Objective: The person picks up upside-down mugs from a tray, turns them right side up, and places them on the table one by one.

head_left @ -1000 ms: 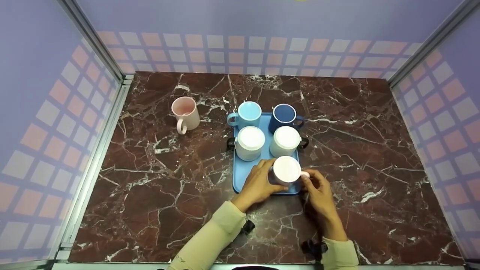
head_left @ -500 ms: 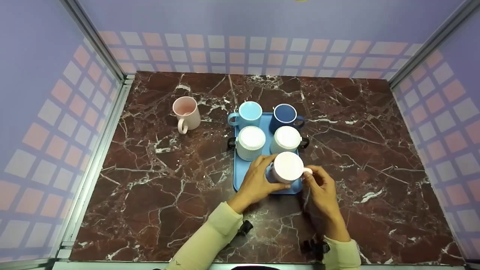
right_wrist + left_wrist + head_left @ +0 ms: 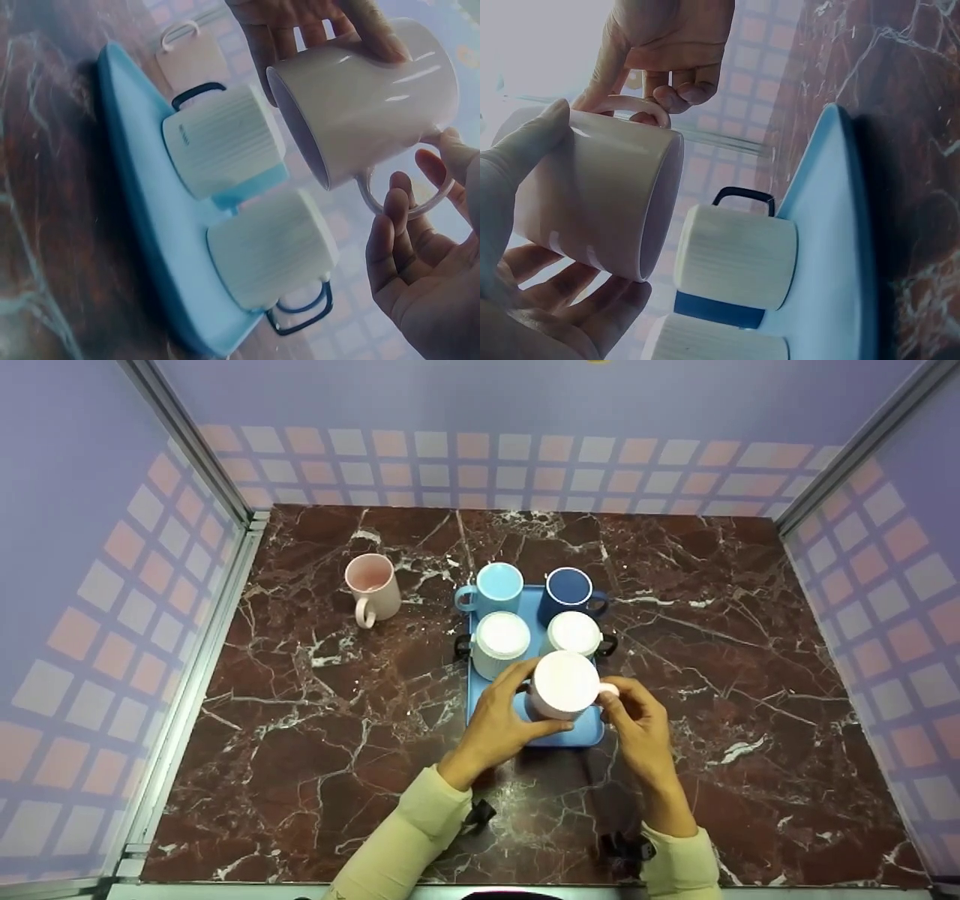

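Pale pink mug (image 3: 565, 682), inverted, above the near end of the blue tray (image 3: 589, 731); higher than a second ago, hence borne by hands alone. Left hand (image 3: 496, 724): curved widely round body. Right hand (image 3: 639, 727): pinching handle.

Above the tray (image 3: 587, 733), the held mug (image 3: 565, 684) hides part of the right-side white mug (image 3: 574, 633) on it; lettering (image 3: 184, 133) (blurred, too small to read) marks the tray's left-side white mug (image 3: 229, 142).
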`<state>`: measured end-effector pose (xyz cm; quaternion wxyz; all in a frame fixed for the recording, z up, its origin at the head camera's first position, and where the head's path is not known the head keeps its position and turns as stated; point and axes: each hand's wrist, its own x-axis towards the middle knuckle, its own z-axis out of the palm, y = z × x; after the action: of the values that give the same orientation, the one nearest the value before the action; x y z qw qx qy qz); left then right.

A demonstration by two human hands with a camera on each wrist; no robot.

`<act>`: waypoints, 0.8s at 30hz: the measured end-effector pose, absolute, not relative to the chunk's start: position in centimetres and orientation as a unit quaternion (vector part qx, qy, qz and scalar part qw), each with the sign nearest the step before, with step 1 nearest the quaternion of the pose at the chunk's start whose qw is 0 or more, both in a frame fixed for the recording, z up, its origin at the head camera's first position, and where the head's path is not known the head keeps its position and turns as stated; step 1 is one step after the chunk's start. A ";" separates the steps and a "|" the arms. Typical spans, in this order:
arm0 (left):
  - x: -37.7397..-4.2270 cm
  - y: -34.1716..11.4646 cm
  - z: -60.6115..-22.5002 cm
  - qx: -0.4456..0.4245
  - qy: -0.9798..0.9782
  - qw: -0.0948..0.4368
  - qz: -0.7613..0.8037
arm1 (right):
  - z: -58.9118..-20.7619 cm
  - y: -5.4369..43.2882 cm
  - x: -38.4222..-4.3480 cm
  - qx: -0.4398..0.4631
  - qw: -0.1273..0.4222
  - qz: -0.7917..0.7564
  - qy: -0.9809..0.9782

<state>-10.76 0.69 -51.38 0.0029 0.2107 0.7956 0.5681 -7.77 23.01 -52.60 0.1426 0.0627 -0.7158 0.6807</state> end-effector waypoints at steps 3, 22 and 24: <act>-10.7 -0.1 -51.1 0.210 0.791 -0.001 0.574 | -52.2 22.3 -7.8 0.080 0.140 0.684 -0.711; -10.7 -1.5 -50.8 0.203 0.757 -0.016 0.621 | -51.8 20.6 -8.1 0.115 0.093 0.678 -0.720; -10.7 -1.5 -50.7 0.203 0.756 -0.016 0.621 | -51.9 20.6 -8.1 0.125 0.091 0.684 -0.713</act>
<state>-10.66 -1.49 -50.70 -0.0156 0.2032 0.7564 0.6215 -8.12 20.57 -51.89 0.0906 0.1247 -0.7133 0.6837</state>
